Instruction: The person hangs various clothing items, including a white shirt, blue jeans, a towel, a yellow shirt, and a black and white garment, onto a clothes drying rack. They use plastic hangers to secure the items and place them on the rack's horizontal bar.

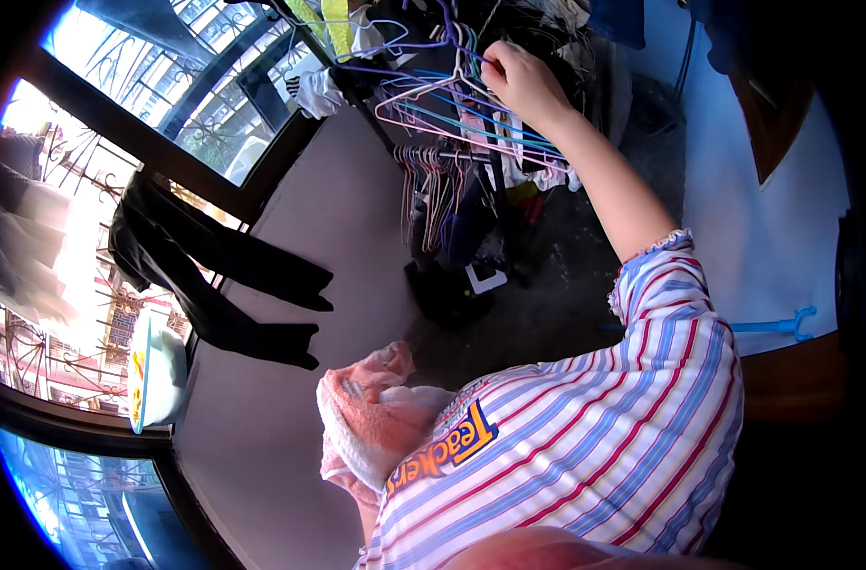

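Observation:
My right hand [525, 78] reaches up and forward, its fingers closed on one arm of a purple wire clothes hanger [468, 48]. Just below it hang several more hangers in pink, blue and teal, among them a pale pink hanger [411, 92], crowded together on a dark clothes rack [376, 125]. A bunched pink-and-white towel [376, 420], fluffy in texture, is held up before my chest on the left side. It covers my left hand; only a bit of the left forearm [367, 524] shows beneath it.
Black trousers [212, 263] hang at the barred window on the left. A pale basin [163, 370] stands by the window ledge. Lower on the rack, several hangers [433, 192] hang from a bar [468, 155]. A blue plastic pole [771, 326] juts out at right, by a white wall [753, 242].

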`<action>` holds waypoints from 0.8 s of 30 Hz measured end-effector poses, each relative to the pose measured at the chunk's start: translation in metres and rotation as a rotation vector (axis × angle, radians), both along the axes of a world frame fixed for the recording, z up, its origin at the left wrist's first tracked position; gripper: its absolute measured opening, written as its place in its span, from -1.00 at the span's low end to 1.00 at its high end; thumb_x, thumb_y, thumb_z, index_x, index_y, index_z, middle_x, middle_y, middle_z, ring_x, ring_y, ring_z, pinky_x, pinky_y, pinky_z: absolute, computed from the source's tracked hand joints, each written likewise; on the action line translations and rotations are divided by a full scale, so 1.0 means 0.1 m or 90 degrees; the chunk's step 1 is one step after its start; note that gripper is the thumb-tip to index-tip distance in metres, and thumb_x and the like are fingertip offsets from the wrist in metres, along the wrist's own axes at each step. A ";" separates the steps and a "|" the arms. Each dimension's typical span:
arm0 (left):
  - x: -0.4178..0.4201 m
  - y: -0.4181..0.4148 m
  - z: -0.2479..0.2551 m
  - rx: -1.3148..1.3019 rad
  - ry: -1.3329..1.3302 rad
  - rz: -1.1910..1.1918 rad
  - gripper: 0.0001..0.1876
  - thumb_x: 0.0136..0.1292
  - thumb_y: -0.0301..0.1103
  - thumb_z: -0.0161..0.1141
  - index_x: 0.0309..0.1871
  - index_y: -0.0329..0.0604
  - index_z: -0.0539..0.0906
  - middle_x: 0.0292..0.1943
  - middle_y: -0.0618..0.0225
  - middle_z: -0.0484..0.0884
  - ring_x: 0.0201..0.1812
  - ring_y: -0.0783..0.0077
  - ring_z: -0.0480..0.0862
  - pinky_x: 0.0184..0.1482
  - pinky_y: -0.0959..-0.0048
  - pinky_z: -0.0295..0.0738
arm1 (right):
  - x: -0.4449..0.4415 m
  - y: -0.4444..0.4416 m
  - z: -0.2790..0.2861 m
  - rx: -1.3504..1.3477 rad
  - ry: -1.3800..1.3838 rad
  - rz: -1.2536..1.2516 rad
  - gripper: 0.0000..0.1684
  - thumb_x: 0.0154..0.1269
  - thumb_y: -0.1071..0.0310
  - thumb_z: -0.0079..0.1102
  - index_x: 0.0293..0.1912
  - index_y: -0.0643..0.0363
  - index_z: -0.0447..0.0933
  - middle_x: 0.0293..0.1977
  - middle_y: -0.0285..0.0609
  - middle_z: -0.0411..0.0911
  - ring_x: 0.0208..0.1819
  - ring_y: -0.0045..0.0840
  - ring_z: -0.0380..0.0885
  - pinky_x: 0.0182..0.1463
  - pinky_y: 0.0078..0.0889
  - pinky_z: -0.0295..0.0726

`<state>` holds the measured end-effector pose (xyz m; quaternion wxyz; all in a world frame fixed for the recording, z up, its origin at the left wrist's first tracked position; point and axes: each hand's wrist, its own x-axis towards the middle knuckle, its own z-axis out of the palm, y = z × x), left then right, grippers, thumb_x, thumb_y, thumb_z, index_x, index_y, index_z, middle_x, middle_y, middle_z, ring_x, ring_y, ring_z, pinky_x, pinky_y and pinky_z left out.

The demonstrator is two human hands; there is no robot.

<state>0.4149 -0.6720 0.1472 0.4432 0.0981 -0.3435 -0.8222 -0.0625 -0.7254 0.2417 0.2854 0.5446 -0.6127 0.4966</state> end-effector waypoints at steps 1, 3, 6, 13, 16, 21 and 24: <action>0.00 0.01 0.02 0.005 0.004 0.002 -0.48 0.30 -0.06 0.11 0.18 -0.21 0.35 -0.06 0.22 0.50 -0.12 0.30 0.54 -0.03 0.31 0.53 | 0.09 0.03 0.02 0.053 -0.048 0.028 -0.77 0.24 0.26 0.16 -0.37 0.23 0.44 -0.42 -0.08 0.52 -0.43 -0.23 0.55 -0.37 -0.31 0.48; 0.03 0.04 0.08 0.003 -0.002 0.002 -0.47 0.30 -0.05 0.10 0.19 -0.22 0.34 -0.04 0.21 0.49 -0.10 0.29 0.53 -0.02 0.31 0.53 | 0.35 0.23 -0.17 0.140 -0.129 0.113 -0.71 0.26 0.23 0.17 -0.42 0.25 0.42 -0.51 -0.06 0.51 -0.48 -0.27 0.53 -0.40 -0.34 0.44; 0.11 0.12 0.16 0.006 -0.012 0.016 -0.46 0.31 -0.04 0.08 0.20 -0.23 0.33 -0.02 0.20 0.48 -0.08 0.27 0.53 0.00 0.30 0.52 | 0.88 0.35 -0.63 0.170 -0.213 0.228 -0.70 0.15 0.32 0.32 -0.28 0.23 0.38 -0.55 -0.25 0.38 -0.52 -0.58 0.39 -0.42 -0.53 0.40; 0.22 0.18 0.43 -0.010 -0.017 0.030 -0.43 0.32 -0.02 0.05 0.23 -0.25 0.30 0.02 0.17 0.47 -0.02 0.23 0.52 0.04 0.28 0.51 | 1.70 -0.07 -1.68 0.194 -0.357 0.315 -0.68 0.36 0.15 0.10 -0.17 0.25 0.50 -0.46 -0.23 0.56 -0.52 -0.53 0.50 -0.39 -0.52 0.47; 0.15 0.17 0.55 -0.021 -0.024 0.019 -0.42 0.33 -0.01 0.03 0.24 -0.26 0.29 0.04 0.16 0.46 0.01 0.21 0.52 0.06 0.28 0.50 | 1.95 -0.13 -2.08 0.446 -0.744 0.427 -0.67 0.37 0.11 0.03 -0.25 0.20 0.51 -0.57 -0.38 0.41 -0.65 -0.70 0.31 -0.60 -0.64 0.26; 0.00 0.20 0.71 -0.024 -0.025 0.011 -0.40 0.34 0.00 0.01 0.26 -0.28 0.27 0.08 0.14 0.45 0.05 0.19 0.51 0.09 0.26 0.49 | 2.52 -0.29 -2.21 0.746 -1.197 0.702 -0.76 0.40 0.14 0.05 -0.13 0.10 0.42 -0.68 -0.55 0.13 -0.72 -0.87 0.01 -0.72 -0.78 -0.11; -0.09 0.23 0.77 -0.026 -0.028 0.001 -0.39 0.35 0.01 -0.01 0.27 -0.29 0.26 0.10 0.13 0.45 0.07 0.17 0.51 0.11 0.26 0.49 | 2.73 -0.40 -1.78 0.654 -1.300 0.915 -0.77 0.39 0.17 0.08 -0.10 0.09 0.43 -0.69 -0.54 0.13 -0.73 -0.87 0.00 -0.73 -0.76 -0.14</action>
